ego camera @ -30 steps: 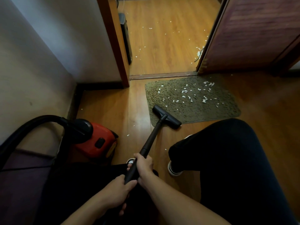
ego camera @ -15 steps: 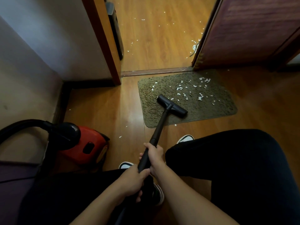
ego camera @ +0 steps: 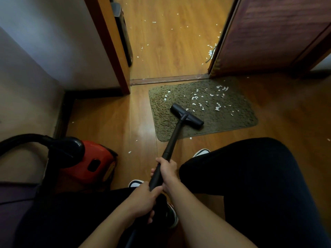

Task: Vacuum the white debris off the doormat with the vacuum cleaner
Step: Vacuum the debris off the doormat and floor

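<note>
From the head view, you have pushed the floor head (ego camera: 186, 116) forward. A second ago it sat at the near edge of the doormat (ego camera: 238, 122), partly over the wooden floor (ego camera: 107, 119). Now it lies fully on the mat, left of centre, with its far edge touching the nearest scraps of white debris (ego camera: 197, 97).

Both your hands grasp the black wand (ego camera: 171, 144). Your right hand (ego camera: 167, 171) is wrapped round it higher up, and your left hand (ego camera: 143, 197) is clenched round it just below. That grip is the same as before.

Most of the debris lies ahead of the head, spread over the middle and far right of the mat, so the pass has barely begun. Judging by the angle, the next strokes need to run forward and to the right.

One scrap sits on the floor just off the mat's near edge (ego camera: 190, 138), and more are scattered beyond the threshold (ego camera: 168, 80). The red vacuum body (ego camera: 89, 161) stands at your left with its hose (ego camera: 26, 138) arching away.
</note>
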A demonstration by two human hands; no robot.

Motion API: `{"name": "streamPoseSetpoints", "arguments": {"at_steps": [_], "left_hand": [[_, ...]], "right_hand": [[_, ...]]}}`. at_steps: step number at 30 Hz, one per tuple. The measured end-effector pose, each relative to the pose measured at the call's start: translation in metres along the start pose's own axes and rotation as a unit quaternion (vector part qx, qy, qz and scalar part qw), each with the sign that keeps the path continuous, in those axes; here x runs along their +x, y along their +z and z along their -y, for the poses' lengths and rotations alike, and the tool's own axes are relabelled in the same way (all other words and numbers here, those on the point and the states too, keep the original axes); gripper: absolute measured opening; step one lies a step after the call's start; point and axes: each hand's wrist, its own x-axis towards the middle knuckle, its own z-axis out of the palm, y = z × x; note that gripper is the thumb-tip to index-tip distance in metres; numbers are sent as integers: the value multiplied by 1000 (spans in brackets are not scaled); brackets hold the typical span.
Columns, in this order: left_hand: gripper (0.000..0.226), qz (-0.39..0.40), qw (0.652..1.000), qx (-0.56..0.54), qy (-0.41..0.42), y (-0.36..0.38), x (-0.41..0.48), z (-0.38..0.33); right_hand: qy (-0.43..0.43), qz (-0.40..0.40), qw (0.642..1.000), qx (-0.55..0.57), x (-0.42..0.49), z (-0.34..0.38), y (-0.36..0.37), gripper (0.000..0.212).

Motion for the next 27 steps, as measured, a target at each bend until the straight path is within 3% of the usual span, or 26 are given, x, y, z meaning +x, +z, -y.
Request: {"name": "streamPoseSetpoints", "arguments": {"at_steps": [4,9,13,22,27], "left_hand": [[18,-14,1000,9,-3,-5,-17,17],[20,-36,999,2,-31,-12,-31,34],[23,-41,998,-20,-33,-17,-32,40],[23,-30,997,-72,3,-22,10,8],[25,-16,996,-88,-12,-21,43,-17]], "right_hand": [[5,15,1000,8,-14,-19,9,13],[17,37,999,4,-28,-37,20,33],[18,56,998,-14,-30,-38,26,31],[-12,41,999,-35,6,3,34,18],[-20,36,998,-45,34,32,28,26]]}}
